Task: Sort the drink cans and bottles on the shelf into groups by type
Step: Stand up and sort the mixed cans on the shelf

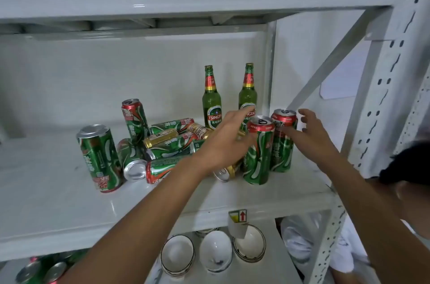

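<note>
Head view looks down onto a white shelf (58, 202) where the drinks sit mixed: a heap of green cans (167, 144) lies on its side at centre frame with a couple of gold cans (160, 139) tangled in it, two more green cans stand upright at centre left, and two green glass bottles (211, 102) stand together at the back, right of centre. Toward the right of the frame two upright green cans, a nearer can (257, 151) and a farther can (282, 141), stand touching each other, which looks like the start of a can group. The left hand (223, 141) reaches in over the right edge of the heap, fingers extended toward the nearer can and the bottles, released and holding nothing that I can see. The right hand (309, 131) hovers just beside the farther can with fingers spread, also released, its fingertips close to the can's rim. My judgement is that the step in hand is settling these two upright cans into place, with most of the sorting left. The next move likely calls for lifting a fallen green can out of the heap without rolling the others, standing it beside this pair, and keeping the gold cans and bottles apart. Bowls (178, 253) sit on the shelf below
</note>
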Motion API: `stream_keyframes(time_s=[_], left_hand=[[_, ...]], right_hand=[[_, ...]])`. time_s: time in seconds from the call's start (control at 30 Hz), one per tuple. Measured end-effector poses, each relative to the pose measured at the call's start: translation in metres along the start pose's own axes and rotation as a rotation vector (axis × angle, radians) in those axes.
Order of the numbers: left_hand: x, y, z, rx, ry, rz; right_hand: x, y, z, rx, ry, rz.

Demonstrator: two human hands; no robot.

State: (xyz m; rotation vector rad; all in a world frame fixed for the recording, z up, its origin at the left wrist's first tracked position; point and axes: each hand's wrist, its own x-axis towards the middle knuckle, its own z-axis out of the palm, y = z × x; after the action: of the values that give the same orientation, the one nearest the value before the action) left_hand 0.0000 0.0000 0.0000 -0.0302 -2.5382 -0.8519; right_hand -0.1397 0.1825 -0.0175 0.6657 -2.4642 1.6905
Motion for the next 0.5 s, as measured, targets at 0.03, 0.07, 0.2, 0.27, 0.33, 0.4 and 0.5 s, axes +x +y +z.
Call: stream_keyframes(time_s=[0.03,0.07,0.2,0.27,0.33,0.4,0.5], left_hand=[[0.005,0.001,0.002,-0.050,-0.032,-0.005],[0.009,0.002,0.002,-0.077,-0.065,-0.017],[0.017,-0.004,0.012,-0.068,-0.092,0.002],[0.019,-0.008,0.015,-0.084,-0.064,0.036],[0.019,-0.011,0.019,-0.117,-0.040,0.038],[0.019,-0.014,0.022,-0.146,-0.009,0.060],[0.018,-0.020,0.024,-0.134,0.001,0.099]], right_hand=[[0.004,0.000,0.001,0.020,-0.006,0.024],[0.007,0.001,0.001,0.047,-0.016,0.034],[0.014,0.007,0.005,0.082,-0.078,0.016],[0.016,0.009,0.006,0.097,-0.088,0.000],[0.017,0.012,0.007,0.097,-0.104,-0.006],[0.018,0.015,0.009,0.114,-0.104,-0.004],[0.018,0.013,0.011,0.124,-0.084,-0.007]])
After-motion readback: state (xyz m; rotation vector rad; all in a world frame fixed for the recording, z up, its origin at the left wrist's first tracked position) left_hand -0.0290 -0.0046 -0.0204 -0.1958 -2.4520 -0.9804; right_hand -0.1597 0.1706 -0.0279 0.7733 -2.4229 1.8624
